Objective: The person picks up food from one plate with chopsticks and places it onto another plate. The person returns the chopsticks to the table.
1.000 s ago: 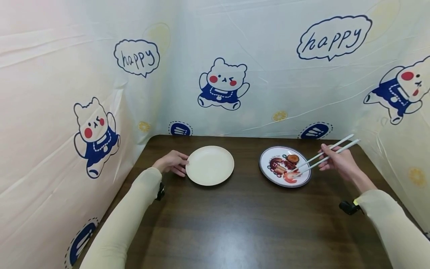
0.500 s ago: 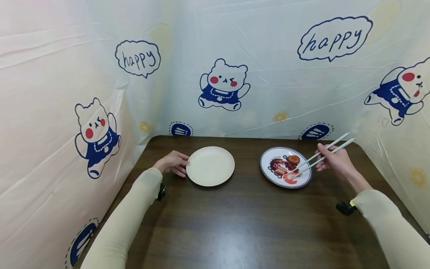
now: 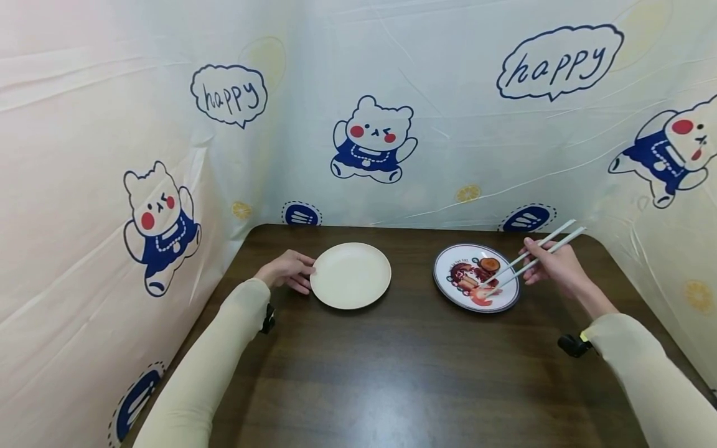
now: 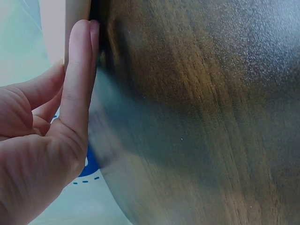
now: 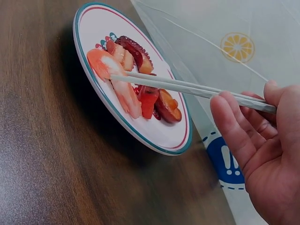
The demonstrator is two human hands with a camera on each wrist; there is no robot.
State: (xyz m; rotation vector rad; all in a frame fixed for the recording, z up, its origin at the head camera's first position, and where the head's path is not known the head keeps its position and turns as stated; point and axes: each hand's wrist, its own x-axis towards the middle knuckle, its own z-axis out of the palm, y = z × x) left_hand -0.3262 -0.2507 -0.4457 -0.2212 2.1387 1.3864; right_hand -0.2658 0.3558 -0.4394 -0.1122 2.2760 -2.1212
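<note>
In the head view my left hand [image 3: 287,272] holds the left rim of a plain cream plate [image 3: 350,275]. The left wrist view has the thumb on one face of this plate [image 4: 77,14] and straight fingers along the other. On the right, my right hand [image 3: 557,266] grips a pair of pale chopsticks [image 3: 571,238] over a blue-rimmed white plate [image 3: 442,283] of food. Seen from the right wrist, the chopsticks [image 5: 187,88] reach across to an orange-and-white shrimp [image 5: 125,96], their tips touching it. Whether they pinch it is unclear.
Beside the shrimp lie a round brown slice [image 5: 168,105], a dark red curled piece [image 5: 133,49] and other food pieces. Both plates rest near the far edge of a dark wooden table [image 3: 392,354]. A printed cloth [image 3: 448,143] surrounds the table's back and sides.
My right hand has moved slightly left with the chopsticks, and their tips have shifted left over the shrimp. The shrimp seems to have shifted slightly left. My left hand and the cream plate stay put.
</note>
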